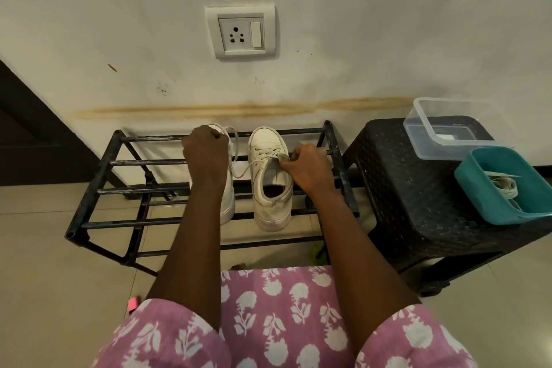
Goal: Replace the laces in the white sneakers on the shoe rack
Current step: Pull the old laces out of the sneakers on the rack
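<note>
Two white sneakers stand side by side on the top bars of a black metal shoe rack, toes toward the wall. My left hand is fisted over the left sneaker and grips a white lace that loops down and across to the right sneaker. My right hand pinches the lace at the right sneaker's eyelets. Most of the left sneaker is hidden under my left arm.
A black woven plastic stool stands right of the rack. On it sit a clear plastic box and a teal tub holding white laces. A wall socket is above. Beige tiled floor surrounds the rack.
</note>
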A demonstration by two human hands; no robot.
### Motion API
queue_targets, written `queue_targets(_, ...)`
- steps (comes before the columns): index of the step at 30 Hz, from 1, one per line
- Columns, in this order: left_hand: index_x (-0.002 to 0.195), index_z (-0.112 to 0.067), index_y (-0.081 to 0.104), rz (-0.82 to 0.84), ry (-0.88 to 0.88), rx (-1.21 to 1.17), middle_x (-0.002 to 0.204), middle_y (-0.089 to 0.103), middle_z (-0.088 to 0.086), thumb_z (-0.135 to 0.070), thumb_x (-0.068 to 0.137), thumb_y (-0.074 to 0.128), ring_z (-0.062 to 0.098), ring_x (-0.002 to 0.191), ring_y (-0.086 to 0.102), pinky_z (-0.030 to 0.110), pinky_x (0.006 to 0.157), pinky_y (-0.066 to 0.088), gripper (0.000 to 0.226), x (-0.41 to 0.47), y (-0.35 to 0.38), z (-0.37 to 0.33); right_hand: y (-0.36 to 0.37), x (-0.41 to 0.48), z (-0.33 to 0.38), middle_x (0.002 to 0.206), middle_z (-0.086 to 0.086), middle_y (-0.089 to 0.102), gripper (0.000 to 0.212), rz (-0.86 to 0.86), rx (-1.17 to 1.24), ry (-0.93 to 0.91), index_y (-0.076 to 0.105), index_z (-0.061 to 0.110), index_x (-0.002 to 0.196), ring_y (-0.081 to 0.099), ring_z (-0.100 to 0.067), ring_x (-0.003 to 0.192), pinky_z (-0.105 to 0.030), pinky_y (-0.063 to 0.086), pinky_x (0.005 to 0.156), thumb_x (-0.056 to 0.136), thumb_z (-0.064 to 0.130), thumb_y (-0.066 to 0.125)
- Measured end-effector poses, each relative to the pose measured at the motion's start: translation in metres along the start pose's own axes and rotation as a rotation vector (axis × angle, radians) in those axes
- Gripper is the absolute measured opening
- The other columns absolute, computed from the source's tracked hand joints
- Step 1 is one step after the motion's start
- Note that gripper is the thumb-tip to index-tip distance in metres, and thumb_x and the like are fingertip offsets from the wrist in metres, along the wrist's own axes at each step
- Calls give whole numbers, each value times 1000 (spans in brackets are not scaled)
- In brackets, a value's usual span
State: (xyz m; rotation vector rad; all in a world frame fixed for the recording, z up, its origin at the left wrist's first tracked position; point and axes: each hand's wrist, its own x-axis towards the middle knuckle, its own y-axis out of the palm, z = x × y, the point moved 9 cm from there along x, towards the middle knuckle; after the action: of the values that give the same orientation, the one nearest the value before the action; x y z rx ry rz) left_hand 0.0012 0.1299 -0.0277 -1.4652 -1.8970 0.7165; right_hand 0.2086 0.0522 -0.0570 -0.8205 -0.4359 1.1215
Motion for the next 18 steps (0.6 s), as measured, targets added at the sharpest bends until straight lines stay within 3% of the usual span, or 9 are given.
queue_targets(2,93,3,69,56,47,-17,94,68,20,-13,87,57,33,92,61,21,65,25,21,-5,10,-12,1,-1,3,70,-1,56,24,-5,-28,-12,64,9,82,52,-11,61,-18,33,47,85,32,66)
queue_targets(4,109,-2,67,122,72,-41,108,67,17,-16,84,61,31,102,60,26,80,38,29,-10,21,-17,3,-1,4,82,-5,62,30,-18,-64,-24,65,8,95,56,-15,74,-22,38,56,85,36,65)
queue_targets(7,123,-8,60,240,187,-32,124,61,13,-16,84,62,27,116,55,34,96,41,40,-19,39,-34,5,-1,4,95,-6,65,32,-21,-91,-39,64,9,104,62,-19,88,-30,48,70,86,37,64)
queue_targets(11,109,-10,70,405,373,16,118,66,11,-13,87,58,25,111,58,33,97,42,26,-31,63,-60,13,2,6,105,-10,65,28,-23,-207,-58,62,10,110,62,-25,95,-36,52,80,90,30,59)
queue_targets(14,106,-15,72,526,389,107,114,67,13,-17,86,57,26,111,57,38,96,45,25,-36,84,-61,16,5,7,104,-11,65,25,-37,-230,-55,62,9,111,63,-25,92,-34,54,77,93,24,55)
queue_targets(18,106,-18,72,532,378,197,113,65,15,-16,84,59,28,104,60,39,92,50,26,-33,91,-61,17,7,5,102,-12,65,24,-49,-226,-38,64,7,111,65,-25,89,-32,53,73,92,21,56)
